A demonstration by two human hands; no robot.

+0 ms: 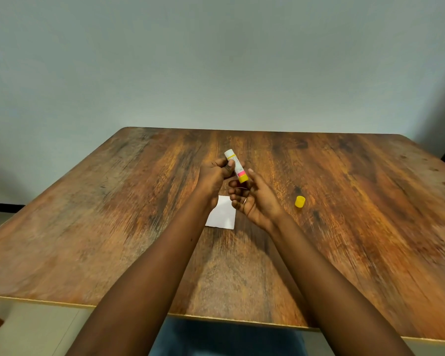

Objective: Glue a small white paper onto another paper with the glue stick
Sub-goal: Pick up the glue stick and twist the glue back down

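A: Status on hands?
B: left hand (213, 176) curled around the glue stick (236, 166), holding it mid-barrel above the table (370, 227), tilted, white end up and away, yellow base toward the person. right hand (252, 199) loose and spread, palm up, fingertips right by the yellow base, can't tell if touching

A: Cap?
B: yellow cap (300, 201) is off, lying on the table to the right, well apart from both hands

A: Papers?
B: one small white paper (222, 214) flat on the table just below the hands, partly hidden by them. No second sheet visible, may be hidden, can't say

A: Step?
B: looks like prepping the stick, probably about to twist the base to raise the glue. No glue on paper yet as far as I can see

A: Next move needs?
B: right fingers pinch and turn the base while left steadies the barrel, then flip the open end down onto the paper. Other hand should pin the sheet, it's light and would slide
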